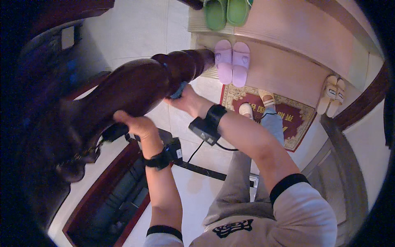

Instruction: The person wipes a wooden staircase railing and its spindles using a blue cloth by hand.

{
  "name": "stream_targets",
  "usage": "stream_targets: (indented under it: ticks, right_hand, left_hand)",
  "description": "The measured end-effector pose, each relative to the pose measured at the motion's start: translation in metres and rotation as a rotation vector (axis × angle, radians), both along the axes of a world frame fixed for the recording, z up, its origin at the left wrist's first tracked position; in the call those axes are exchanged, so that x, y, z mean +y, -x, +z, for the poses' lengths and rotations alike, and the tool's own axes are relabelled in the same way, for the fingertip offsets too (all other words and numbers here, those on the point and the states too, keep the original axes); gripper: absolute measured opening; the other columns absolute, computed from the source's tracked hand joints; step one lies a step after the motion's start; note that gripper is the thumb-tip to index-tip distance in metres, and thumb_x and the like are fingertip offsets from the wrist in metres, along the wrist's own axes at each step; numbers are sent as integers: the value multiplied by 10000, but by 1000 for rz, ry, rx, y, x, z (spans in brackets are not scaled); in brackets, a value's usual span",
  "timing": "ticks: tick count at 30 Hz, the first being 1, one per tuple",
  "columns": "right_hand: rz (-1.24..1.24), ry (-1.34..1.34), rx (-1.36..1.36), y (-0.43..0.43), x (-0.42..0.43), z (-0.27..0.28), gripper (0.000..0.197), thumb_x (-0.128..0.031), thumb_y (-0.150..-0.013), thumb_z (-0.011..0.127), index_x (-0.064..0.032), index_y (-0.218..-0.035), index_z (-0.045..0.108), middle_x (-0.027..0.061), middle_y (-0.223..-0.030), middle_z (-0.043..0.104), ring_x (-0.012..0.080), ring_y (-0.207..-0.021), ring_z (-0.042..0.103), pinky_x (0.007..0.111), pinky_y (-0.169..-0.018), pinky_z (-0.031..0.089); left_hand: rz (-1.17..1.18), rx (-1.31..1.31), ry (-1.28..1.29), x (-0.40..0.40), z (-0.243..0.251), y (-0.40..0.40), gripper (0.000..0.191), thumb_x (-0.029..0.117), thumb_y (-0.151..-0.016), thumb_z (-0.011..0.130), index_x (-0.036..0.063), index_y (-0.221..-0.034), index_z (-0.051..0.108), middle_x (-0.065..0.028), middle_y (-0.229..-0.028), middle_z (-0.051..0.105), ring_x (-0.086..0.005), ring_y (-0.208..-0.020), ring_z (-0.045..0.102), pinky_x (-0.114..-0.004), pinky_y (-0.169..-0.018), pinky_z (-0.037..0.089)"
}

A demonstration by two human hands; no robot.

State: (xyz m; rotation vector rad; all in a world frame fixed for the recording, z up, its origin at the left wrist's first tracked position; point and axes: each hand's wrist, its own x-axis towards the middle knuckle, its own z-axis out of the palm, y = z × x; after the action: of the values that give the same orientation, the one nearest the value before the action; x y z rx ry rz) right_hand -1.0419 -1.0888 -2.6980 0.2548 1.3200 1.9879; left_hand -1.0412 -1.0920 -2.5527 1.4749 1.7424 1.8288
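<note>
A large dark turned wooden newel post [132,83] runs from the left towards the top centre. Against its lower side, near the ringed part, my right hand [188,100] presses a blue-green cloth [179,90]. My left hand [137,123] is at the near side of the post's thick part, thumb raised; its fingers are partly hidden, and whether they grip the post or something dark below is unclear. Both wrists wear black straps with small box-shaped devices.
Pale purple slippers [232,63] stand on a step near the post's end, green clogs [226,14] a step higher. A red patterned doormat [293,123] lies under the feet. Beige slippers [331,95] are at the right. A dark red wooden frame [105,185] stands at lower left.
</note>
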Motion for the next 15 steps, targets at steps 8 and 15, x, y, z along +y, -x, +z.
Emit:
stream_targets:
  ticks: [8,15]
  right_hand:
    - [211,281,-811,-59,-3,22,215,-253,-892,477,-104,-1029,550,64,-906,608,203,-835,589,366,-732,511]
    - [117,-738,-2201,-85,12,48,305,-166,-867,531,-2,-1125,528,142,-950,612,229,-897,584,299,-811,443]
  left_hand:
    - [99,527,186,-23,-23,61,569,174,-805,658,-15,-1256,367,-163,-1262,457,-272,-1047,492,-397,-920,409]
    - [-6,343,123,-21,-12,34,397,124,-732,720,-52,-1031,527,-168,-1041,574,-281,-937,531,-375,-877,399]
